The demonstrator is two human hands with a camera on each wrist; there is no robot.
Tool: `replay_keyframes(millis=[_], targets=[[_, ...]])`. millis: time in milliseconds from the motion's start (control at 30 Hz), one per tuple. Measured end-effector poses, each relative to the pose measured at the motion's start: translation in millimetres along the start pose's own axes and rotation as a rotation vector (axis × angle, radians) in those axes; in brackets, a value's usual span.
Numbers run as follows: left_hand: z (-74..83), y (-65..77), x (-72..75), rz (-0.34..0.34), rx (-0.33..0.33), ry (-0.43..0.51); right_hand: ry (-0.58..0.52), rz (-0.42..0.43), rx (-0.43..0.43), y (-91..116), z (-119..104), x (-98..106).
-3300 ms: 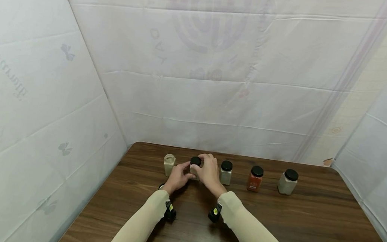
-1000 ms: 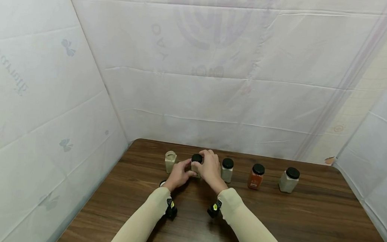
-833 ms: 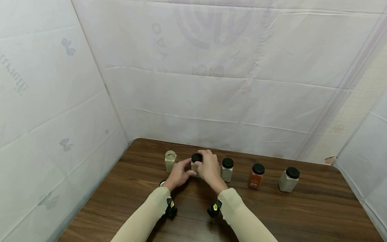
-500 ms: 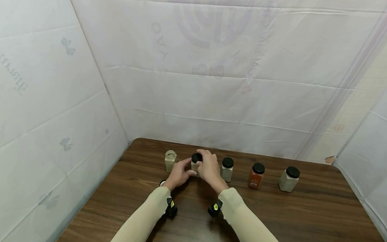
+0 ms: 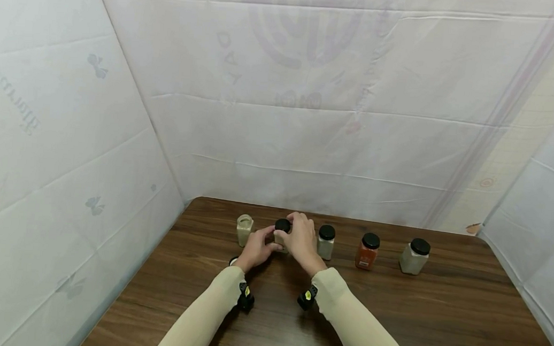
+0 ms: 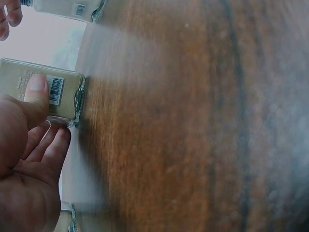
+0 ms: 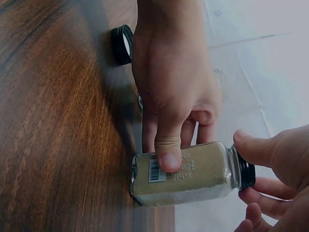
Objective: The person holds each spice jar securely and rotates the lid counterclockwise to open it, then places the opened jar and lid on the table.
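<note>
A square glass jar [image 7: 205, 169] of beige powder stands upright on the table, a black lid [image 7: 246, 169] on its neck. My left hand [image 5: 256, 249] grips the jar's body from the left, thumb over the side near the barcode label in both wrist views. My right hand [image 5: 302, 242] pinches that lid between thumb and fingers; part of the jar is hidden behind it in the head view. An uncapped jar [image 5: 244, 232] of similar powder is left of my left hand. Near my left wrist lies a loose black lid [image 7: 121, 46], partly covered in the head view.
Right of my hands, in a row, stand a lidded pale jar [image 5: 325, 243], a lidded jar of orange-red contents [image 5: 366, 252] and another lidded pale jar [image 5: 413, 257]. The brown wooden table [image 5: 421, 317] meets white fabric walls [image 5: 279, 141] at the back and sides.
The right hand's fingers turned leftward over the lid around half a second ago and are now back to the right. The left hand keeps its grip, and the jars stay in place.
</note>
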State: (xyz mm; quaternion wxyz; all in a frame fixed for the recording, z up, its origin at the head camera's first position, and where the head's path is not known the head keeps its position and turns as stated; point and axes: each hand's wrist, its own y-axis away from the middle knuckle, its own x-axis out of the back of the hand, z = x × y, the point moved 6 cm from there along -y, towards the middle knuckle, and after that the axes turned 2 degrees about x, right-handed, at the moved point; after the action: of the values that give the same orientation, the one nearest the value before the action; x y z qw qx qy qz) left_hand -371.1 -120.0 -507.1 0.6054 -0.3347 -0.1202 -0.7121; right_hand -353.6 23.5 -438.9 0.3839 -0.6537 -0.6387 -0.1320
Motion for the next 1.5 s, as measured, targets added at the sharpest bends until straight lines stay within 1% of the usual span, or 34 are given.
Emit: replay_keyframes(millis=[167,267,400,533,633,700,833,933,1033,1133,1333,1500], targets=[[0.8,-1.1,0.3,-0.004,-0.012,-0.005,0.012,-0.008,0.012,-1.3,-1.2,-1.0],[2.0,-1.9,1.2,-0.004,-0.015,-0.01,0.015,-0.049,0.021,-2.1,-2.2,-2.9],[2.5,-3.6,2.5,-0.002,0.006,0.005,0.013,-0.103,0.006,-2.9,-2.3,-5.6],[3.3,-3.9,3.3,-0.004,0.003,0.017,0.003,-0.115,0.001,-3.4,-2.0,-5.9],[3.6,-2.7,3.0,-0.009,-0.012,0.016,-0.006,-0.12,0.026,-2.9,-2.2,-4.8],[3.2,-2.3,2.7,-0.011,-0.015,0.009,-0.012,-0.116,0.048,-2.6,-2.7,-3.6],[1.2,-3.6,2.8,-0.007,0.006,-0.008,-0.017,-0.067,0.082,-3.2,-3.7,1.2],[0.8,-4.4,3.2,-0.005,0.015,-0.01,-0.006,-0.036,0.069,-4.1,-2.4,3.5],[0.9,-3.7,3.0,-0.01,0.017,-0.008,0.002,-0.034,0.04,-4.6,0.0,3.4],[0.6,-1.9,2.5,-0.015,0.021,-0.001,0.003,-0.034,0.028,-4.6,1.4,2.1],[-1.6,2.3,0.2,-0.019,0.017,-0.001,-0.008,-0.036,0.021,-1.1,4.3,-3.2],[-1.2,3.8,-0.9,-0.016,0.007,0.0,-0.029,-0.013,0.025,1.4,4.2,-3.5]])
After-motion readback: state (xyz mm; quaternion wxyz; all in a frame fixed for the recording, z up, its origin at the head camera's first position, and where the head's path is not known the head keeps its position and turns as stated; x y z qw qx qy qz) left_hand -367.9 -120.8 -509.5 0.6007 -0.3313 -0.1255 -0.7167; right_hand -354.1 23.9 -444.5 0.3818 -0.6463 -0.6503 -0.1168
